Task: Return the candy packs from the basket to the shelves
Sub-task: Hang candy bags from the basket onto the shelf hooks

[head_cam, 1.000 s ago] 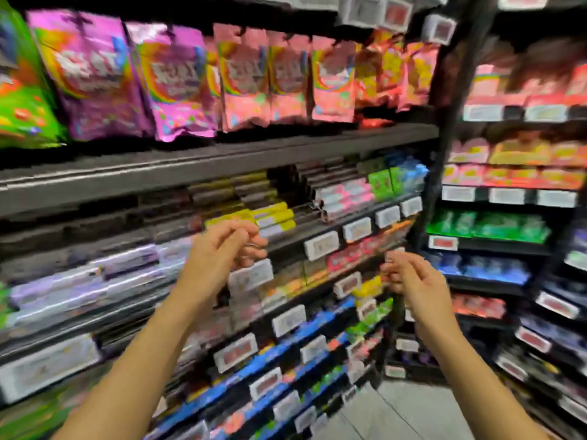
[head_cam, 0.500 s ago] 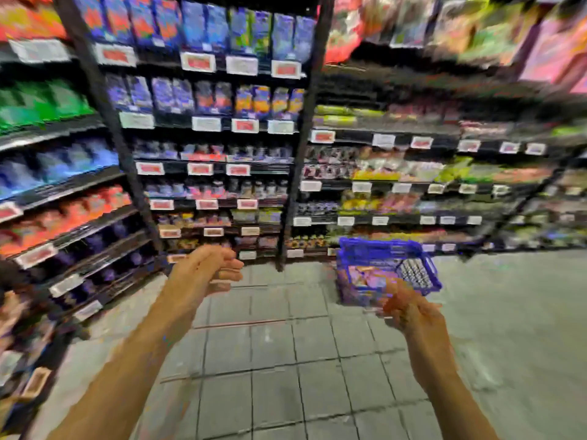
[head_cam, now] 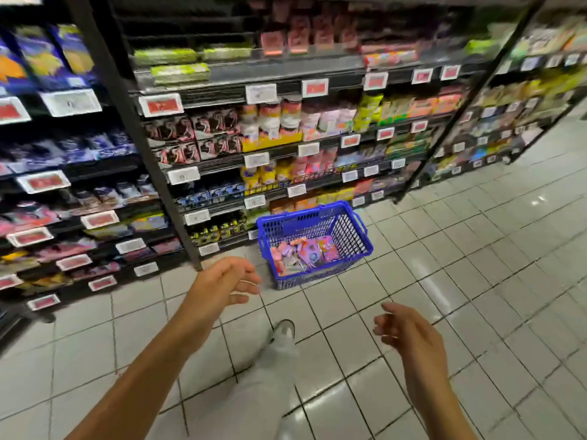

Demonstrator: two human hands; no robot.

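Down on the pale tiled floor [head_cam: 476,281], a blue plastic basket [head_cam: 346,228] stands just in front of the lowest shelves [head_cam: 286,147], with its mesh walls upright and its handles folded down along the rim. Inside it lies a loose heap of candy packs [head_cam: 301,254], pink and purple for the most part, piled toward the nearer left corner; their print is too blurred to read. The left hand [head_cam: 222,284] hangs in the air short of the basket and to its left, holding nothing, with the fingers relaxed, slightly bent and pointing toward the basket. The right hand [head_cam: 406,335] is lower and nearer the camera, well apart from the basket, and also holds nothing; its fingers are loosely curled and the palm is turned inward. Between the two forearms, a light trouser leg ends in a pale shoe [head_cam: 283,331] planted on the tiles. The shelves run across the whole background, filled with colourful packets behind rows of white and red price tags [head_cam: 162,104].
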